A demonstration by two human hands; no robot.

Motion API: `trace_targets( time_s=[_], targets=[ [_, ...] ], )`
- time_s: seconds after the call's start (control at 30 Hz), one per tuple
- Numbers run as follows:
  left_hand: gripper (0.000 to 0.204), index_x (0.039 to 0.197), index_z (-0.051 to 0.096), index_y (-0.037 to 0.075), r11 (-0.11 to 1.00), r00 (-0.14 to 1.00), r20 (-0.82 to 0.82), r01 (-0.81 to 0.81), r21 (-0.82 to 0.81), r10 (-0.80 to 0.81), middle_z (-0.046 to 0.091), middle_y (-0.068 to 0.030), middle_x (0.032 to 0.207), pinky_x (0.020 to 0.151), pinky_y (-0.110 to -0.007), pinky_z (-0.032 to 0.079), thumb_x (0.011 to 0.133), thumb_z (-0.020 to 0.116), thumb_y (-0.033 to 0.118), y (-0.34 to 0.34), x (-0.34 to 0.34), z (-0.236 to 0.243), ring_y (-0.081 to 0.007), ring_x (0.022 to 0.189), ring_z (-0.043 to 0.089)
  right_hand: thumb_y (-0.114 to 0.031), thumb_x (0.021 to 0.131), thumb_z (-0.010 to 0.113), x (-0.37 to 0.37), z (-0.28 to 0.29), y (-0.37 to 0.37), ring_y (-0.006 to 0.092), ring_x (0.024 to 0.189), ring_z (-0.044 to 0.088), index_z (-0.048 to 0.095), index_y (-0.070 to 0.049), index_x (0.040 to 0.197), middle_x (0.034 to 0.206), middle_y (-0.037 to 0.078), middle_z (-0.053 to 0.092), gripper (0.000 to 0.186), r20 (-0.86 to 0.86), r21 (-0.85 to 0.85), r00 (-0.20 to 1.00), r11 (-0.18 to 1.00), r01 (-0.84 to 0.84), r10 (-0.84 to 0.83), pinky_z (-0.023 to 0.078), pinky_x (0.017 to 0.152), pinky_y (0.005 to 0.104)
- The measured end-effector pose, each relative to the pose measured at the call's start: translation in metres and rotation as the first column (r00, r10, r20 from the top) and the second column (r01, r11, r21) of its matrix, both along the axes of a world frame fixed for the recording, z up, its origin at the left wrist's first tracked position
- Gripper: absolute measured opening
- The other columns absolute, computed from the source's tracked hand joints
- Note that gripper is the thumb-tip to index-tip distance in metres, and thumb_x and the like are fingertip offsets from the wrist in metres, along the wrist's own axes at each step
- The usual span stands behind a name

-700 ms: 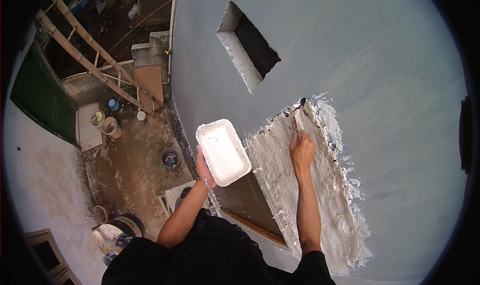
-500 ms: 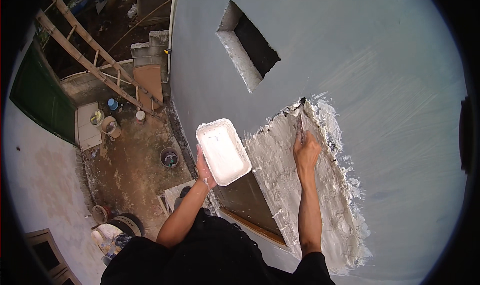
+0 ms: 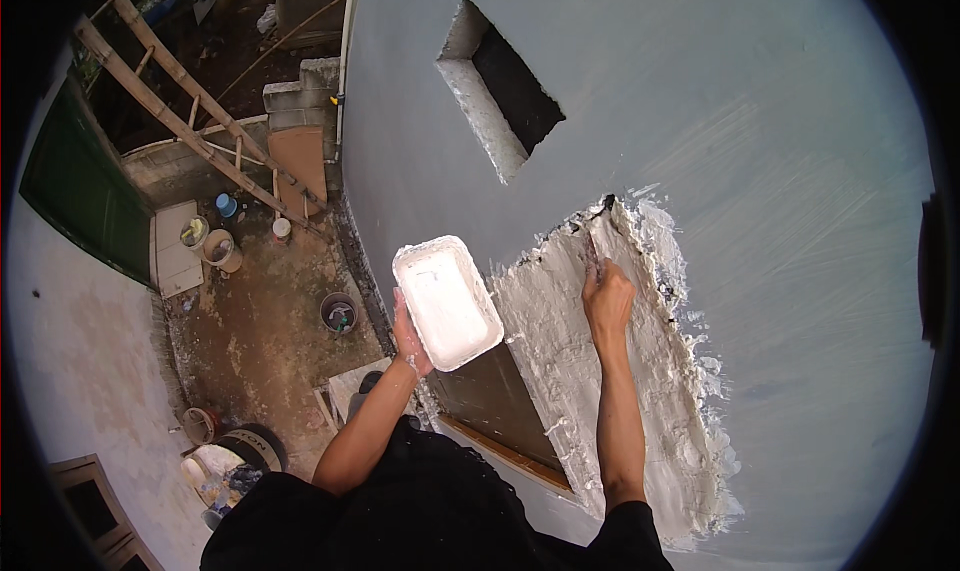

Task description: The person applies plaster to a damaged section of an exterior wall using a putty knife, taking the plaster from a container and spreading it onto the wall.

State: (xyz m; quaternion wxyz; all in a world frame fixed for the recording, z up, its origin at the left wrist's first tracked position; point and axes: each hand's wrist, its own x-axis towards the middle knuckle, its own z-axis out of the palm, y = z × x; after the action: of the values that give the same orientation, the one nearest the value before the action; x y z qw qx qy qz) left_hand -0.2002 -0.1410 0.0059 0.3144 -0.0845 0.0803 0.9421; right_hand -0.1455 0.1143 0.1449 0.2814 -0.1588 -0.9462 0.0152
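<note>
My left hand (image 3: 408, 336) grips the side of a white rectangular plastic tub (image 3: 496, 321), its inside coated with white plaster. To the right, my right hand (image 3: 608, 299) is closed around a putty knife; its narrow blade (image 3: 591, 243) points up against the wall, and the handle is hidden in my fist. Under the blade lies a rough band of wet off-white plaster (image 3: 560, 321), with ragged edges and a dark gap (image 3: 608, 203) at its top corner. The band runs beside a framed opening (image 3: 500, 401) in the wall.
The grey wall (image 3: 800, 271) has a recessed rectangular hole (image 3: 515, 91) above. At far left a bamboo ladder (image 3: 190, 131) leans over the yard. Below are several buckets, including a dark one (image 3: 339, 313), a large black drum (image 3: 255, 449) and a green door (image 3: 85, 186).
My right hand and the putty knife have shifted slightly left and down, away from the top corner of the plaster. The left hand keeps the tub in nearly the same place.
</note>
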Motion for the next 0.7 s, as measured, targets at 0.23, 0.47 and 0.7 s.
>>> trace_targets(
  time_s=[0.23, 0.47, 0.7],
  targets=[
    [0.071, 0.141, 0.033, 0.012, 1.000, 0.999, -0.039, 0.000, 0.008, 0.000, 0.044, -0.0093, 0.139, 0.103, -0.045, 0.039, 0.091, 0.035, 0.063, -0.005, 0.001, 0.007, -0.0279, 0.123, 0.047, -0.007, 0.079, 0.064, 0.019, 0.025, -0.013, 0.0380, 0.058, 0.059, 0.057, 0.002, 0.077, 0.068, 0.022, 0.058, 0.011, -0.121, 0.092, 0.992, 0.994, 0.052, -0.041, 0.045, 0.052, 0.0443],
    [0.073, 0.141, 0.033, 0.012, 1.000, 1.000, -0.002, -0.024, -0.019, 0.024, 0.044, -0.0098, 0.138, 0.103, -0.046, 0.040, 0.090, 0.037, 0.063, -0.006, 0.002, -0.001, -0.0278, 0.123, 0.048, -0.006, 0.079, 0.063, 0.031, 0.033, -0.031, 0.0380, 0.061, 0.059, 0.055, 0.002, 0.076, 0.068, 0.021, 0.057, 0.011, 0.047, -0.068, 0.995, 0.994, -0.083, 0.086, 0.045, 0.055, 0.0437],
    [0.072, 0.141, 0.034, 0.012, 1.000, 1.000, 0.002, -0.005, -0.003, 0.005, 0.045, -0.0100, 0.138, 0.102, -0.046, 0.040, 0.090, 0.037, 0.063, -0.001, 0.004, -0.001, -0.0280, 0.122, 0.049, -0.006, 0.084, 0.058, 0.012, -0.009, -0.006, 0.0376, 0.063, 0.060, 0.055, 0.001, 0.078, 0.072, 0.021, 0.059, 0.009, 0.118, 0.112, 0.993, 0.994, 0.004, -0.017, 0.048, 0.057, 0.0456]
  ],
)
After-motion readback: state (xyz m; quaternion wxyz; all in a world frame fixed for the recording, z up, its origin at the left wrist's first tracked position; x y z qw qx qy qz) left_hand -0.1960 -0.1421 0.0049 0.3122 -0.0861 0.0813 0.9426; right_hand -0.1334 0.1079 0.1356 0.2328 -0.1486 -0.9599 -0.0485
